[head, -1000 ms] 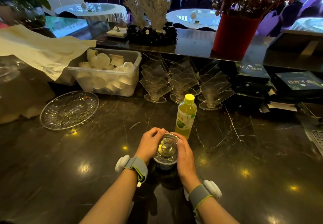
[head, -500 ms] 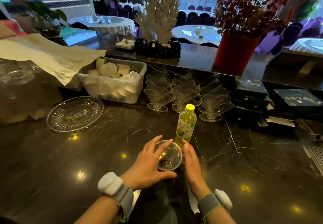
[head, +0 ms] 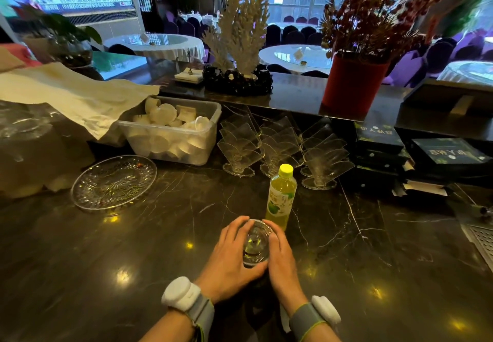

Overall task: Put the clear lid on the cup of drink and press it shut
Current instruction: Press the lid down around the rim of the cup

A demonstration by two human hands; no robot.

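Note:
A clear plastic cup with yellowish drink stands on the dark marble counter, and a clear domed lid (head: 256,240) sits on top of it. My left hand (head: 231,256) wraps the cup's left side, fingers curled over the lid's rim. Against the right side lies my right hand (head: 281,257), its fingers along the lid's edge. The cup's body is almost wholly hidden between the two hands. Both wrists wear grey bands with white pods.
A green tea bottle (head: 280,197) with a yellow cap stands just behind the cup. A cut-glass plate (head: 114,181) lies at the left, a plastic tub of white cups (head: 170,131) behind it. Clear acrylic stands (head: 282,149) and black boxes (head: 378,139) line the back.
Both hands gripped the cup's sides a second ago, then the left hand spread over the lid. Now both hands close around the lid again. The camera has tilted upward.

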